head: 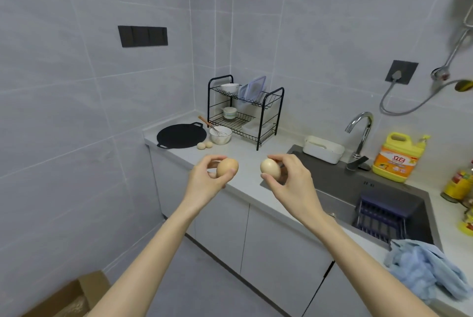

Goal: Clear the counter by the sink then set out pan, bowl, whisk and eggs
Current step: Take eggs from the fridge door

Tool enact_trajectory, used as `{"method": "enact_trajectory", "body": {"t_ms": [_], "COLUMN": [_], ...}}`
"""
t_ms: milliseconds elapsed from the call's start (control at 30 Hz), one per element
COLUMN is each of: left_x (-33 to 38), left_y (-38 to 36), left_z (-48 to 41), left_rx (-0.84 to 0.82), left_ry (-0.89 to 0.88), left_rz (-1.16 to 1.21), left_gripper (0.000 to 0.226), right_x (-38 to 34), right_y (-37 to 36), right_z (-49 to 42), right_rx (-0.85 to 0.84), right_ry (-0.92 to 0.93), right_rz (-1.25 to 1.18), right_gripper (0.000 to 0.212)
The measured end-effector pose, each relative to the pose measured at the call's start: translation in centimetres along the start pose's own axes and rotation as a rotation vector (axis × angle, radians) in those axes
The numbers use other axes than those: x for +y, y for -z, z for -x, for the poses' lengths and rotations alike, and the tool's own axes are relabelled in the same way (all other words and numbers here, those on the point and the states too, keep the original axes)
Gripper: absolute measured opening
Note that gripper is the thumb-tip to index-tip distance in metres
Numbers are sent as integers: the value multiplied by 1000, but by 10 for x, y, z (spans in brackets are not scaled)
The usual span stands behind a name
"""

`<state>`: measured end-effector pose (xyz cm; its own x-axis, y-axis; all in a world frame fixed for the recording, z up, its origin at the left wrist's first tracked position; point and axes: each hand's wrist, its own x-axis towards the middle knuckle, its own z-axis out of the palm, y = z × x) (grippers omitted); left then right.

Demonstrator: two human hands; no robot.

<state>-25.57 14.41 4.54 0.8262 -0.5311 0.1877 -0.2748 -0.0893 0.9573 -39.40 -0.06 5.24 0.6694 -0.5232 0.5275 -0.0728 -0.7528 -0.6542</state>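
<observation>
My left hand grips a brown egg above the counter's front edge. My right hand holds a paler egg beside it. Far back on the counter lies a flat black pan. To its right stands a white bowl with a whisk leaning in it. Two more eggs lie on the counter in front of the bowl and pan.
A black two-tier dish rack with bowls and a lid stands in the corner. The sink holds a dark drainer basket; a white tray, faucet and yellow detergent jug are behind it. A blue cloth lies at the right. A cardboard box sits on the floor.
</observation>
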Motion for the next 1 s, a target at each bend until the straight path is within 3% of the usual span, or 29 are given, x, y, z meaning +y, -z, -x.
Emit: {"method": "enact_trajectory", "body": {"t_ms": [633,867,1000], "left_x": [-138,-188,-226], "left_y": [-56,-50,-46], "left_z": [-280,-346,-383], "left_rx": [177,190,174], "left_ry": [247,321,364], "left_rz": [-222,-256,-275], "left_gripper": [37,35,34], "right_x": [206,244,258], "right_y": [-174,-242,-285], "right_z": [-250,-308,-332], "right_rx": [-359,-488,-507], "right_ry": [-156,-315,-460], "right_rz": [-110,-181,-243], "right_gripper": [35,33,21]}}
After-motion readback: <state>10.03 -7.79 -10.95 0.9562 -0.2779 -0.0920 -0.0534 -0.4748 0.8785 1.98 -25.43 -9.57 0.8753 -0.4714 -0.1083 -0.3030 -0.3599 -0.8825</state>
